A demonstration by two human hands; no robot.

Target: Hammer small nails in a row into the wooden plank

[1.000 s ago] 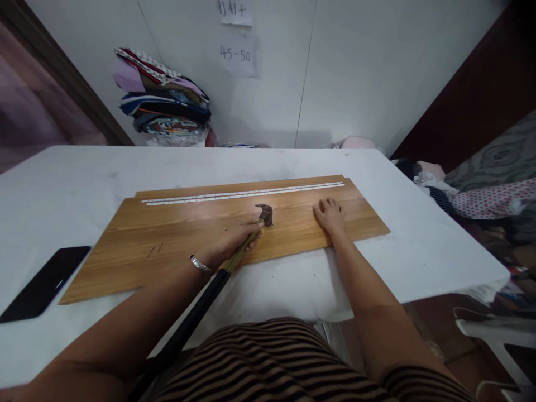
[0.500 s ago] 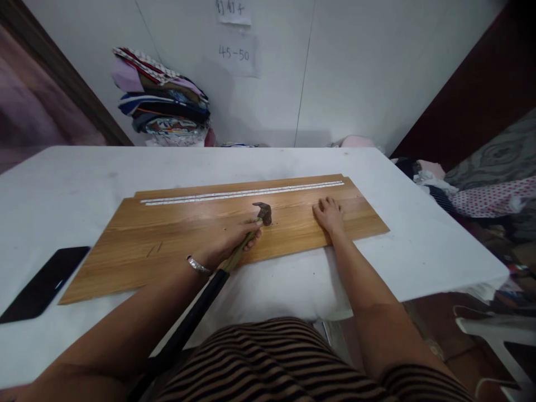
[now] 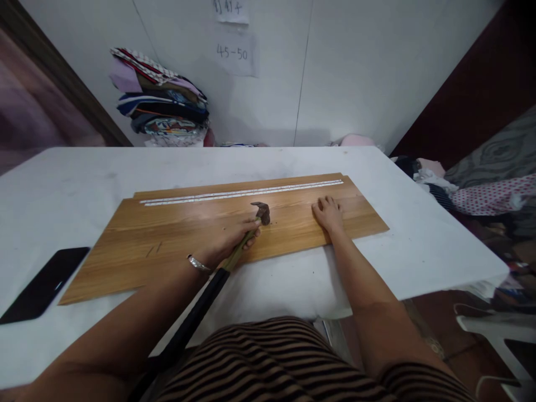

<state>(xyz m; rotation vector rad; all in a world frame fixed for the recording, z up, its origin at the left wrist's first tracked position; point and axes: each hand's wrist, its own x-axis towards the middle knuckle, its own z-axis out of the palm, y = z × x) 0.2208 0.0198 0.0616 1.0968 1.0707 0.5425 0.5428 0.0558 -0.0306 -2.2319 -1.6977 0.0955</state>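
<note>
At far left, a dark phone (image 3: 45, 286) flat on the white table (image 3: 96, 167), just beside the wooden board (image 3: 188, 223). On the left part of the board, two thin dark slivers (image 3: 159, 247), perhaps nails; impossible to tell whether loose or fixed. Along the far edge, marked white strips (image 3: 218, 195).

Toward the middle, the left hand (image 3: 234, 237), with fingers wrapped round the hammer (image 3: 213, 290) high on the handle, just below the claw head. Slants from above the middle of the board back toward the body; contact between head and wood unclear. Looks heavy at the head, lighter along the handle, rigid, hard to break, and likely to tip headward in a loose grasp. Probably best held by the black sleeve for purchase, or near the head for fine control.

Further right, the right hand (image 3: 328, 213), with fingers spread and slightly bent, resting on the board without any visible object. Underneath, seemingly stiff, smooth, rather slick wood, best steadied from above or lifted by both ends. Past the table's right edge, spotted cloth (image 3: 494, 196), soft-looking.
</note>
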